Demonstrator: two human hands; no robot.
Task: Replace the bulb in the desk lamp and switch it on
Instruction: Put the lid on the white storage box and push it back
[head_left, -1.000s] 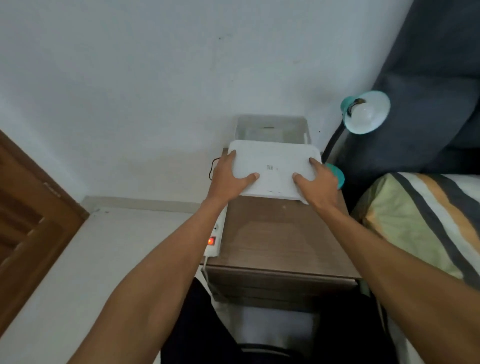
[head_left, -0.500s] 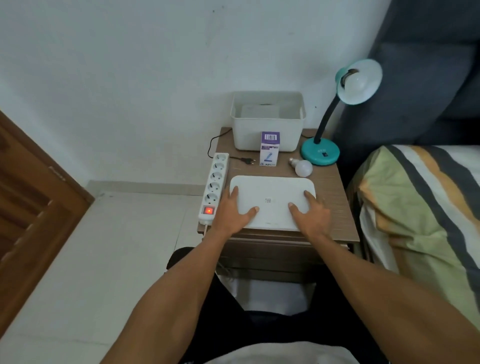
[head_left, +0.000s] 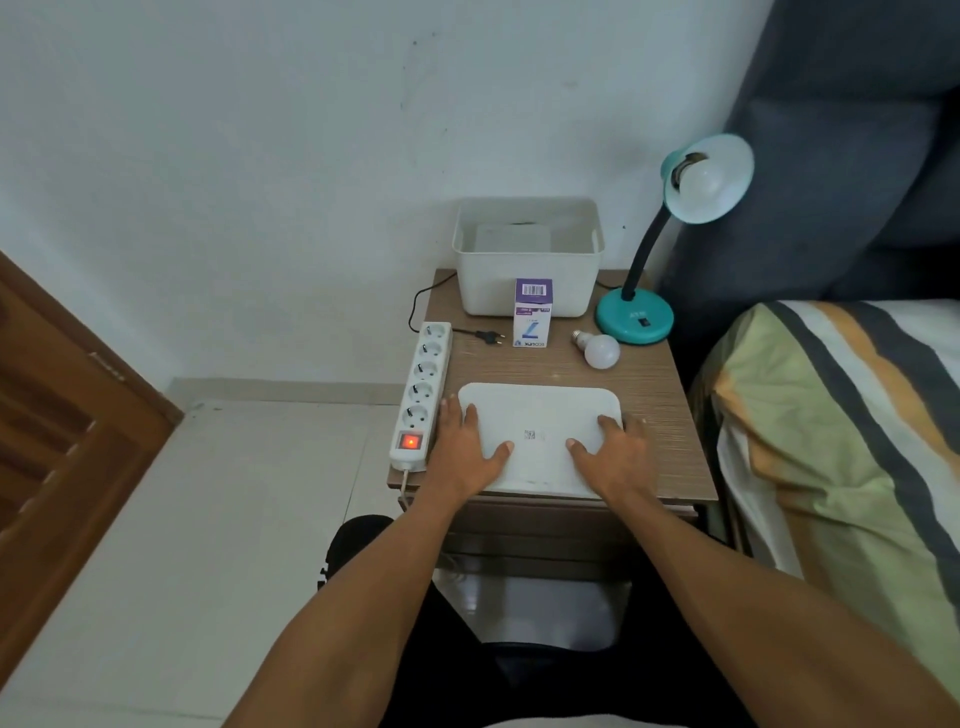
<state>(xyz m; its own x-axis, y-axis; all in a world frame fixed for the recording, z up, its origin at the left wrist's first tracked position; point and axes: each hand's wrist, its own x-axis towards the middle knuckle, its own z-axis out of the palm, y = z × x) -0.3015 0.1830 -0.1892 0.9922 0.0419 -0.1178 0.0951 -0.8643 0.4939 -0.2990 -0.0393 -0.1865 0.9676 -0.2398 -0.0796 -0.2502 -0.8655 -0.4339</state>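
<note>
A teal desk lamp (head_left: 635, 318) stands at the back right of the wooden bedside table (head_left: 660, 415), its shade tilted up with a white bulb (head_left: 701, 182) in the socket. A loose white bulb (head_left: 600, 349) lies beside the lamp's base. A purple and white bulb box (head_left: 532, 313) stands upright in the middle. The lamp's black plug (head_left: 488, 336) lies unplugged next to a white power strip (head_left: 423, 384) with a lit red switch. My left hand (head_left: 465, 452) and my right hand (head_left: 618, 454) grip the two sides of a flat white lid (head_left: 540, 421) resting on the table's front.
A white open bin (head_left: 527, 254) sits at the back against the wall. A bed with a striped cover (head_left: 841, 431) lies right of the table, a dark headboard behind it. A wooden door (head_left: 62, 395) is at the left. My dark-clad legs are below.
Both hands carried the white lid from the bin at the back down onto the table's front. The view pulled back, and the box, loose bulb and power strip came into sight.
</note>
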